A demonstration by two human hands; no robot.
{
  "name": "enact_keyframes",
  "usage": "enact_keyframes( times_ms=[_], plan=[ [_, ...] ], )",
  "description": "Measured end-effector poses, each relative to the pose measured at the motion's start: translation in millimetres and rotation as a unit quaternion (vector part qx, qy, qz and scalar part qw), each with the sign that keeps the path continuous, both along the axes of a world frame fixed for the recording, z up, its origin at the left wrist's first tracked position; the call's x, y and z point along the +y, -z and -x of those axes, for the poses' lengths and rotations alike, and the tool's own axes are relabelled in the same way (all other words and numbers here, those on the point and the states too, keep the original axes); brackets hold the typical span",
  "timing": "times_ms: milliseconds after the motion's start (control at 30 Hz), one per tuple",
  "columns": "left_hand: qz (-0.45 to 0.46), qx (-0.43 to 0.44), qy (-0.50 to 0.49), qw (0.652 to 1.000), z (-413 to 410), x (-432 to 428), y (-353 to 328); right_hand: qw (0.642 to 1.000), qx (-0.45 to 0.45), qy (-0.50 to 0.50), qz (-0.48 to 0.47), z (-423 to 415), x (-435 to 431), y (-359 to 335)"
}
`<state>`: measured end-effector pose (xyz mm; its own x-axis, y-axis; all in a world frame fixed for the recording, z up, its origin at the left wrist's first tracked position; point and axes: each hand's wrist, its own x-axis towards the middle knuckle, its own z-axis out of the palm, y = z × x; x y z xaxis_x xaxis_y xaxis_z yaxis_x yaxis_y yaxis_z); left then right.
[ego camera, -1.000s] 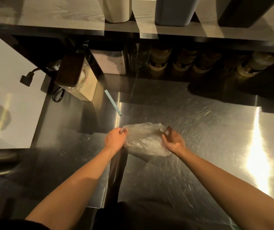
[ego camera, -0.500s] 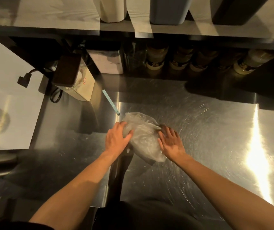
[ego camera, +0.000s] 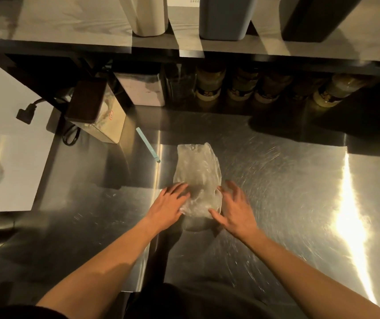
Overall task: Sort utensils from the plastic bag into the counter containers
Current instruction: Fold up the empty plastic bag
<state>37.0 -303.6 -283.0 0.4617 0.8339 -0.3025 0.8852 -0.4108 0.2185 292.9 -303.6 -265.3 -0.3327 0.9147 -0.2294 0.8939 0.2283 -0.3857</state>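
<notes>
Head view: blue stick [ego camera: 147, 143] lies near plastic bag [ego camera: 197, 171], jars [ego camera: 210, 85] behind.

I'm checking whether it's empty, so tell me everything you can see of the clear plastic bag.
The clear, crinkled thin-plastic bag lies flattened on the brushed steel counter, its length running away from the person. It is translucent and wrinkled; no contents show inside. The left hand rests straight fingers on its near left part; the right hand, fingers spread, is at its near right edge.
</notes>
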Motion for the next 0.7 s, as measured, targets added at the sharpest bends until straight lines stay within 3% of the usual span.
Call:
enact_keyframes(
  times_ms=[67, 133, 200, 267, 333, 400, 500, 600, 700],
  plan=[
    [-0.015, -0.007, 0.013, 1.0, 2, 2, 1, 0.989, -0.011, -0.123, -0.077, -12, 0, 2],
    [-0.029, -0.032, 0.027, 0.999, 5, 1, 0, 0.967, -0.082, -0.233, -0.068, -21, 1, 12],
    [-0.049, -0.065, 0.04, 0.996, 8, -3, -1, 0.96, -0.106, -0.257, -0.034, -25, 4, 21],
    [-0.004, -0.082, 0.022, 0.996, 8, -6, -7, 0.966, -0.064, -0.249, -0.017, -25, 9, 22],
    [0.089, -0.076, -0.005, 0.993, 14, -6, -13, 0.983, -0.005, -0.183, 0.03, -17, 15, 13],
    [0.127, -0.057, -0.011, 0.99, 19, -7, -18, 0.988, 0.031, -0.067, 0.139, -7, 22, -6],
    [0.148, -0.101, -0.092, 0.979, 18, -10, -25, 0.943, 0.108, 0.125, 0.288, 2, 33, -22],
    [0.182, -0.229, -0.324, 0.9, -1, 0, -31, 0.902, 0.16, 0.224, 0.333, 11, 42, -26],
    [0.196, -0.265, -0.453, 0.828, -12, 21, -23, 0.913, 0.152, 0.259, 0.276, 17, 44, -20]
  ],
)
